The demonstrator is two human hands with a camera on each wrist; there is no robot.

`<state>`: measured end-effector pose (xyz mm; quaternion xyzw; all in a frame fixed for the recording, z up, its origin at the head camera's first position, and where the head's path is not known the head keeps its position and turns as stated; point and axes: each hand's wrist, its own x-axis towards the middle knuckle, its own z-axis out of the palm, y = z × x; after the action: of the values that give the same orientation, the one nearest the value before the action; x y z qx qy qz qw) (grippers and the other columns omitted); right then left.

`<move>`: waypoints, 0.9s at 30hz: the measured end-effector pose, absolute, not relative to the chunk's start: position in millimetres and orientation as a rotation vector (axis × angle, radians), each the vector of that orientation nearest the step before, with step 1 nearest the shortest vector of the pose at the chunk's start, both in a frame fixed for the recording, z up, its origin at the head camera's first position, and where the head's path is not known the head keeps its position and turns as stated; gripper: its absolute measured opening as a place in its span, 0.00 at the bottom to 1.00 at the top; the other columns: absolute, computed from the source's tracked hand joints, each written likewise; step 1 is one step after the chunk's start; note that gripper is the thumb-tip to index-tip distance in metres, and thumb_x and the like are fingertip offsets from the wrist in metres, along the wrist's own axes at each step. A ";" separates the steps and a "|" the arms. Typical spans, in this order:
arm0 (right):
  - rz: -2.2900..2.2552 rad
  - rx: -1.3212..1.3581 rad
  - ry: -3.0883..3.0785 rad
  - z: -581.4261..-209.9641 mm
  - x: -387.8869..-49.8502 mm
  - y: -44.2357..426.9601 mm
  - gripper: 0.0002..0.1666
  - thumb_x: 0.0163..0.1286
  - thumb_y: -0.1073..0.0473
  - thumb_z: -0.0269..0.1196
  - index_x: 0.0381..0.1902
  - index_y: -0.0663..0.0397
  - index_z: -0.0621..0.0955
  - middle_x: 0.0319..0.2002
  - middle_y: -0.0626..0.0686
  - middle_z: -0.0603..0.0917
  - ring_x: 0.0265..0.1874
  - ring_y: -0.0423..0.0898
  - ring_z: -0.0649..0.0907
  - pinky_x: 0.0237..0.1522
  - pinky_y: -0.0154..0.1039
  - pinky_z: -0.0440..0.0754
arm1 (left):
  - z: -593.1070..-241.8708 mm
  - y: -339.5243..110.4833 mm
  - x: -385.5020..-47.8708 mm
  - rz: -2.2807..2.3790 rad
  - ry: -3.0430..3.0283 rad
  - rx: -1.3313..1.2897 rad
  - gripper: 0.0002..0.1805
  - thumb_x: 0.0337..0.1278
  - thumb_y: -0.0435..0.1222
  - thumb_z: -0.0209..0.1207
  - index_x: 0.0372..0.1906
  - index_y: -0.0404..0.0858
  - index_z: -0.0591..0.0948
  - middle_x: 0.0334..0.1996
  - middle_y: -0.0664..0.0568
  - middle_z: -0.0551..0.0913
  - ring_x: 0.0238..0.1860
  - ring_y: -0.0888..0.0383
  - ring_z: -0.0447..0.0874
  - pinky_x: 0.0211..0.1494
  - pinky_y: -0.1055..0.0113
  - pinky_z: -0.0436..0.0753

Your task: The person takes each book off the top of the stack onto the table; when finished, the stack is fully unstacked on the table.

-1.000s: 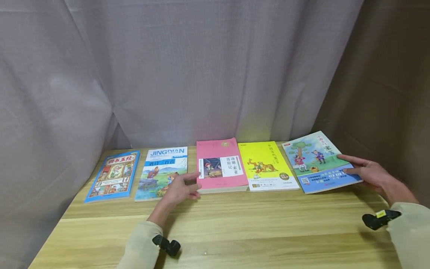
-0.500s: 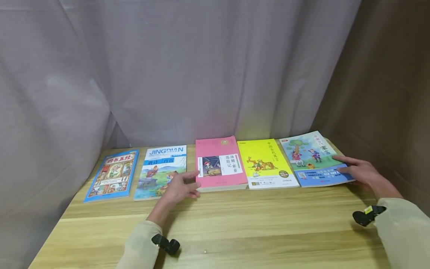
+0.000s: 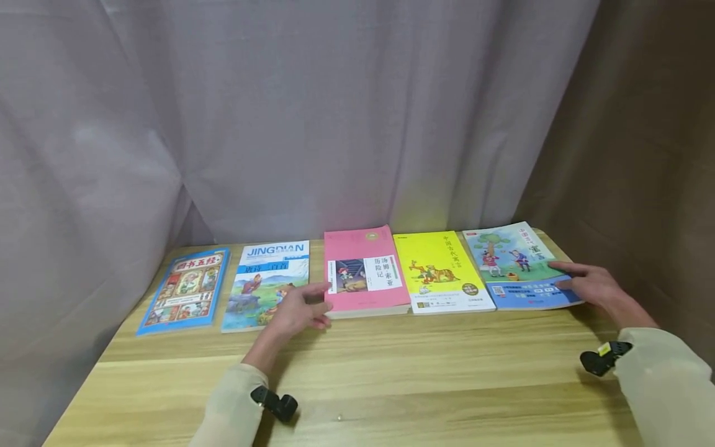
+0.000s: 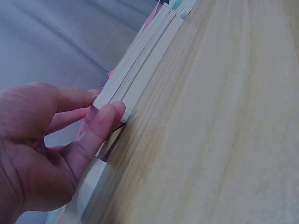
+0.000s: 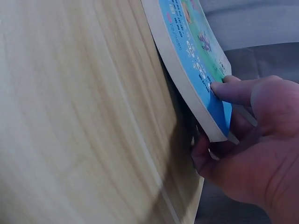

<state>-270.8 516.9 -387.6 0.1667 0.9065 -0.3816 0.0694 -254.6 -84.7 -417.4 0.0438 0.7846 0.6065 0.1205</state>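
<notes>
The pink book (image 3: 365, 295) lies third from the left in a row along the back of the wooden table. My left hand (image 3: 296, 310) is at its lower left corner, fingertips on the edge. In the left wrist view, my left hand (image 4: 51, 135) has digits on either side of the book's corner, pinching it. At the row's right end, a blue-and-green picture book (image 3: 511, 264) is held at its right edge by my right hand (image 3: 598, 288). The right wrist view shows the thumb on its cover and fingers beneath, with that corner of the book (image 5: 205, 105) off the table.
A yellow book (image 3: 436, 273) lies between the pink and the blue-and-green ones. To the left are a light-blue poetry book (image 3: 262, 292), partly behind my left hand, and a blue-bordered book (image 3: 187, 288). Grey curtain (image 3: 313, 124) hangs behind, touching the table's back edge (image 3: 317, 245).
My right hand has moved left and slightly inward with the blue-and-green book, which now lies straighter and closer to the yellow one. The left hand stays at the pink book.
</notes>
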 end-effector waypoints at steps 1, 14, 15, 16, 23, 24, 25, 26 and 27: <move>-1.154 0.511 2.733 -387.9 -269.2 516.2 0.40 0.78 0.58 0.58 0.82 0.55 0.57 0.76 0.82 0.52 0.59 0.70 0.70 0.42 0.36 0.73 | -416.6 -84.5 -254.6 1.765 2.291 0.145 0.31 0.68 0.27 0.64 0.75 0.39 0.75 0.70 0.30 0.77 0.31 0.54 0.91 0.40 0.60 0.93; -0.969 0.516 3.026 -382.6 -261.4 495.8 0.36 0.80 0.53 0.56 0.77 0.68 0.67 0.75 0.79 0.63 0.71 0.77 0.64 0.63 0.70 0.69 | -396.5 -81.3 -262.5 1.486 2.366 0.188 0.34 0.70 0.36 0.67 0.78 0.44 0.72 0.65 0.32 0.80 0.33 0.50 0.90 0.39 0.58 0.93; -0.963 0.510 3.054 -380.2 -260.9 492.1 0.35 0.80 0.52 0.56 0.76 0.68 0.68 0.74 0.79 0.64 0.71 0.77 0.65 0.62 0.70 0.70 | -394.7 -80.8 -264.2 1.447 2.383 0.185 0.33 0.70 0.37 0.67 0.78 0.45 0.73 0.63 0.33 0.81 0.33 0.50 0.90 0.38 0.59 0.93; -0.964 0.508 3.074 -377.7 -260.5 487.7 0.35 0.80 0.51 0.55 0.77 0.67 0.68 0.74 0.79 0.65 0.70 0.77 0.67 0.60 0.68 0.72 | -392.6 -80.2 -265.8 1.410 2.399 0.179 0.33 0.70 0.39 0.67 0.78 0.47 0.73 0.61 0.34 0.82 0.32 0.50 0.90 0.37 0.59 0.93; -1.026 0.363 3.213 -361.5 -260.3 444.6 0.32 0.82 0.49 0.55 0.75 0.62 0.73 0.69 0.73 0.76 0.58 0.68 0.77 0.41 0.43 0.71 | -382.1 -74.9 -277.6 1.227 2.512 0.180 0.38 0.68 0.48 0.69 0.79 0.50 0.70 0.34 0.43 0.87 0.24 0.52 0.87 0.29 0.63 0.88; -1.040 0.334 3.224 -359.6 -260.5 438.1 0.32 0.82 0.49 0.56 0.74 0.62 0.74 0.68 0.73 0.77 0.58 0.67 0.78 0.41 0.42 0.71 | -381.8 -74.1 -279.0 1.211 2.526 0.185 0.39 0.68 0.49 0.69 0.80 0.50 0.69 0.29 0.44 0.86 0.23 0.53 0.87 0.28 0.63 0.88; -1.050 0.305 3.237 -358.3 -260.9 432.0 0.31 0.82 0.49 0.56 0.74 0.62 0.75 0.67 0.72 0.78 0.58 0.67 0.78 0.42 0.42 0.72 | -382.0 -73.4 -280.4 1.196 2.538 0.183 0.40 0.68 0.49 0.69 0.81 0.50 0.69 0.25 0.45 0.85 0.21 0.53 0.86 0.27 0.63 0.87; -1.064 0.281 3.244 -357.5 -261.4 426.3 0.30 0.82 0.49 0.57 0.73 0.61 0.76 0.67 0.72 0.79 0.58 0.66 0.78 0.42 0.42 0.72 | -382.4 -72.4 -281.6 1.181 2.549 0.178 0.40 0.67 0.49 0.70 0.81 0.51 0.68 0.22 0.46 0.83 0.20 0.54 0.85 0.26 0.63 0.87; -1.084 0.257 3.244 -356.8 -262.2 421.2 0.30 0.82 0.49 0.57 0.72 0.61 0.77 0.67 0.71 0.80 0.59 0.66 0.78 0.43 0.42 0.72 | -383.2 -71.3 -282.7 1.164 2.563 0.175 0.41 0.67 0.50 0.70 0.81 0.51 0.68 0.20 0.48 0.82 0.20 0.54 0.84 0.26 0.63 0.87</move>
<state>-262.2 421.2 -356.8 0.0740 0.9360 -0.3126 -0.1436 -282.7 -71.3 -383.2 0.0612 0.8970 0.4074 0.1601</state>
